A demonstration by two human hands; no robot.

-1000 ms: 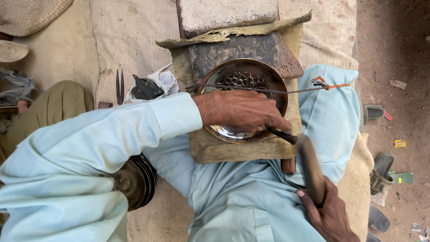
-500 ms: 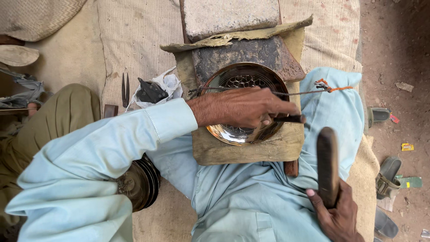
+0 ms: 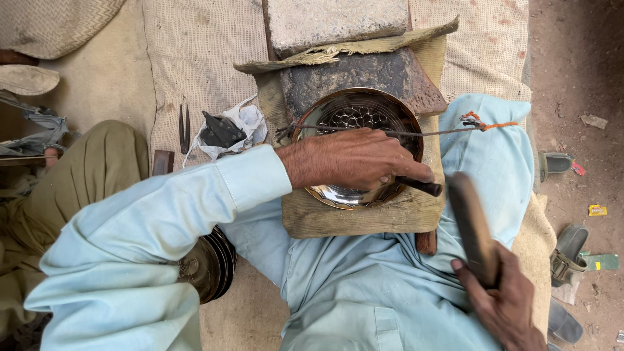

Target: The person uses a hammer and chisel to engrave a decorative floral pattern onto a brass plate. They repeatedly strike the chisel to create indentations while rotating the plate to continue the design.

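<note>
A stone slab (image 3: 338, 23) lies at the top, a wood block (image 3: 364, 218) below it. On the block sits the metal plate (image 3: 354, 114). The left hand (image 3: 354, 159) rests on the plate, fingers curled round a dark punch (image 3: 421, 186). The right hand (image 3: 504, 302) grips a mallet (image 3: 473, 227), raised beside the block. A yellow wrapper (image 3: 597, 210) lies on the dirt at right.

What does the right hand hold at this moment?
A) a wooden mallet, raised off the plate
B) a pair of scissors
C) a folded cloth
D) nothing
A: the right hand grips a wooden mallet, lifted clear beside the metal plate.
</note>
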